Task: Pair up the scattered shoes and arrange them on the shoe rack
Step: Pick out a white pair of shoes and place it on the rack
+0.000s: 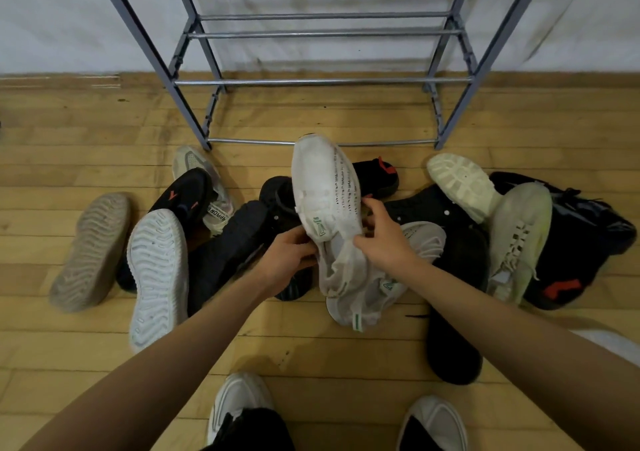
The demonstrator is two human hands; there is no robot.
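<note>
Pairing: gripped white sneaker (323, 187) at collar with left hand (287, 260) and right hand (381, 239), fingers curled, toe pointing far toward shoe rack (322, 82), mate (367, 298) just beneath.

The rack (322, 82) stands at the top centre of the frame on the floor (311, 346). Below it a heap of shoes (228, 246) spreads left to right. The held shoe (322, 187) sits mid-frame between the left hand (287, 260) and right hand (384, 239), its twin (367, 295) just beneath.
</note>
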